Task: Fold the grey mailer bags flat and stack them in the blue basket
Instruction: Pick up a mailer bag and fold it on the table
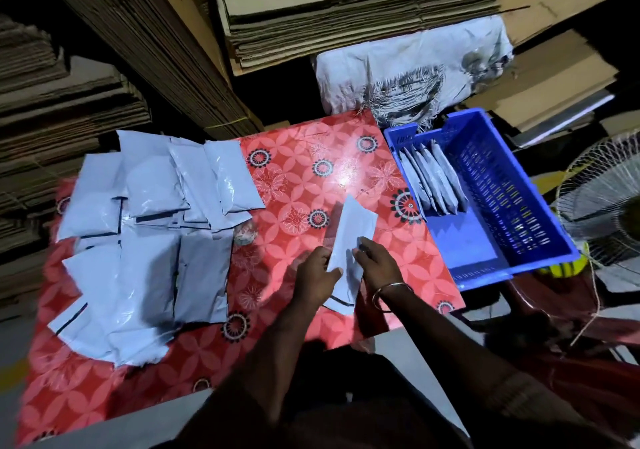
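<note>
Two hands folding one grey mailer bag on a red floral table, with a blue basket at the right.

The left hand (317, 270) and right hand (375, 263) each pinch a long edge of a single folded mailer bag (351, 240), which stands tilted over the red patterned tablecloth (301, 178); the right wrist carries one metal bangle (389, 292). A loose pile of unfolded mailer bags (149, 227), roughly ten though overlap hides the exact count, covers the left half of the table. The blue basket (540, 254) sits just beside the table's right edge and holds about five folded bags (434, 180) standing on edge against its far left wall. Behind are stacks of flat cardboard (363, 12), one frayed white sack (408, 74), and one wire fan guard (609, 202) at far right.
</note>
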A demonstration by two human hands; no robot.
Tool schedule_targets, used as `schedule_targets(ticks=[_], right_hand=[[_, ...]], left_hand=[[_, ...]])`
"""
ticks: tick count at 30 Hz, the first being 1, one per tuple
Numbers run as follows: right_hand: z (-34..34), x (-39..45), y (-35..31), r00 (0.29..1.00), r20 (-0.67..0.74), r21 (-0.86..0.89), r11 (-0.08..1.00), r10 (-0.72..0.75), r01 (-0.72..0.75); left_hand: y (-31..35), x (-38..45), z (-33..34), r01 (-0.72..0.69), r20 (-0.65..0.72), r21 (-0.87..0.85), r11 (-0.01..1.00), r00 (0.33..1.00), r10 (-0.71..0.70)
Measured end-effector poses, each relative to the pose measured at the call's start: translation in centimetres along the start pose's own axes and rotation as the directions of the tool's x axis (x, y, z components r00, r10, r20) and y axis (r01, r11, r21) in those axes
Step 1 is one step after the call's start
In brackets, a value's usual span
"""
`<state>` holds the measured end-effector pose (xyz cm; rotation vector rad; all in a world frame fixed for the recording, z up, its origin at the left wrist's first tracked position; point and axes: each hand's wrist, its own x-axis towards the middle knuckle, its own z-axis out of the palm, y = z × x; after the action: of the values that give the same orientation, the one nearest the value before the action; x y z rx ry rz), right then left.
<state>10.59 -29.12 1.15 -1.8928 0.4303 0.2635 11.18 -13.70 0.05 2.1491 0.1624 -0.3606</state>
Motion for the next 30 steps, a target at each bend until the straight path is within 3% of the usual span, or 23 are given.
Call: schedule_targets(ticks=[6,17,22,30], right_hand=[[-2.7,0.6,-0.2,0.998,-0.031,0.221,0.974,0.059,-0.051],[-13.8,7.2,-0.1,0.969,-0.249,0.152,0.988,-0.001,0.04],[-21.8,13.9,2.3,0.971,-0.238,0.12,0.992,-0.01,0.039],[-30.7,26.6,7.3,0.984,-0.157,0.069,0.995,0.081,-0.071]], left_hand=[[2.7,-0.2,1.6,-0.119,0.027,-0.023,0.993,0.992,0.12],[11.4,4.2,11.2,-0.256,0.09,-0.157,0.954,0.958,0.272],[17.1,7.5,19.5,-0.209,0.096,-0.212,0.955,0.968,0.233],[23.6,14.7,31.5,-0.012,0.134,-0.244,0.97,0.99,0.046]])
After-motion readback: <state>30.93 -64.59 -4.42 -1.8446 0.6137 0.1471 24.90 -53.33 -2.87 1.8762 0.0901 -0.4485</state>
